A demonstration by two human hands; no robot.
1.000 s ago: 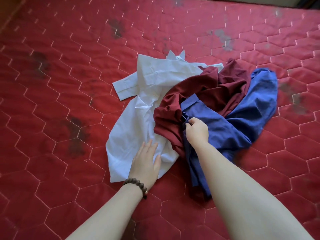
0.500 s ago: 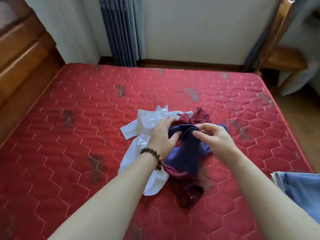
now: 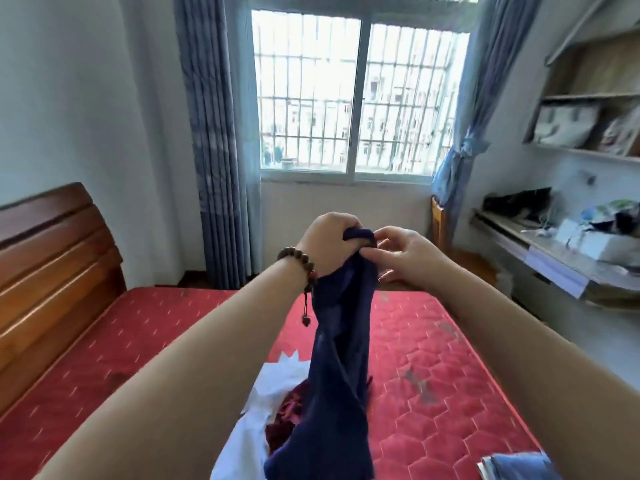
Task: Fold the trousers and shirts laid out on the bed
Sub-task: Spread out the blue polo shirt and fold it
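— What are you holding up there?

— I'm lifting the navy garment (image 3: 341, 344) by one bunched end. My left hand (image 3: 327, 242) is gripping it in a fist, and my right hand (image 3: 403, 252) is pinching the edge beside it, so the cloth is hanging free above the bed (image 3: 433, 368).

— Why so high?

— Probably to find its shape. The white shirt (image 3: 242, 441) and maroon piece (image 3: 285, 419) are lying heaped beneath it, unfolded.

Matt navy cloth garment (image 3: 341, 358), quilted red mattress (image 3: 433, 368), glossy wooden headboard (image 3: 52, 271)
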